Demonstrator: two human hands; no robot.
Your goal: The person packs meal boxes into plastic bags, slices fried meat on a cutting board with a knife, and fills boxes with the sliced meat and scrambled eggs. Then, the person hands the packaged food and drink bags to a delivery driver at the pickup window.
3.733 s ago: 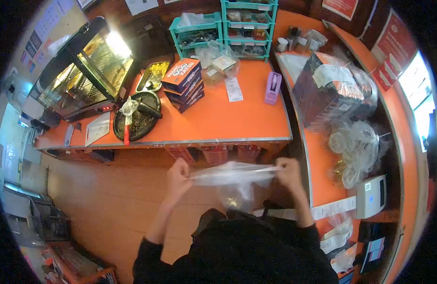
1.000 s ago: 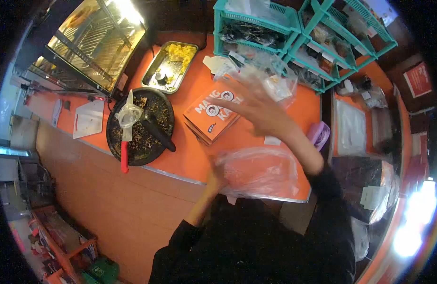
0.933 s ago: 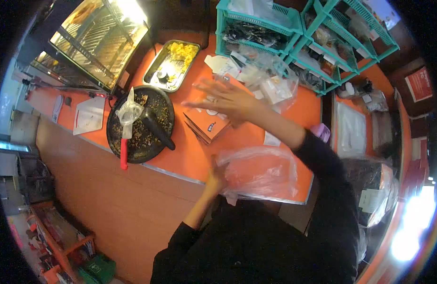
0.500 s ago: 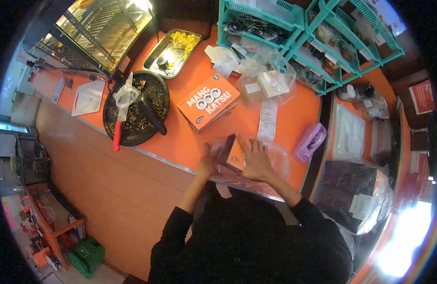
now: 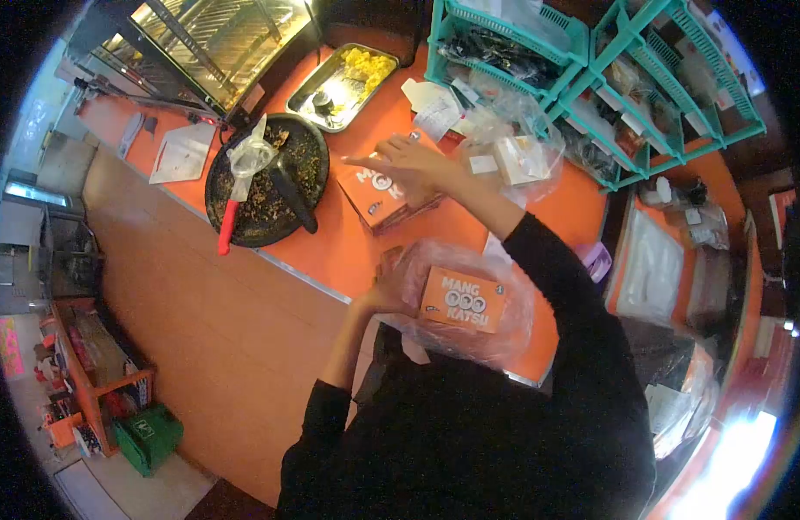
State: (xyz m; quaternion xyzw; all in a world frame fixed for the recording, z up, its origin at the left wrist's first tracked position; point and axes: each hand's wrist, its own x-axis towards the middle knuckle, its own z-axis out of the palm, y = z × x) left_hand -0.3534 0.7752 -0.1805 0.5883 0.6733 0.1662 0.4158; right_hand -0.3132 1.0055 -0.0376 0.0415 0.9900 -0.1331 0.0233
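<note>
The counter (bright orange) borders a tiled floor.

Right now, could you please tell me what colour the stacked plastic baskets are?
The baskets are teal green, clearest in the head view.

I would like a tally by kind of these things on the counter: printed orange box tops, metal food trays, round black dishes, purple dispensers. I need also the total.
Printed orange box tops: 2
Metal food trays: 1
Round black dishes: 1
Purple dispensers: 1
Total: 5
</note>
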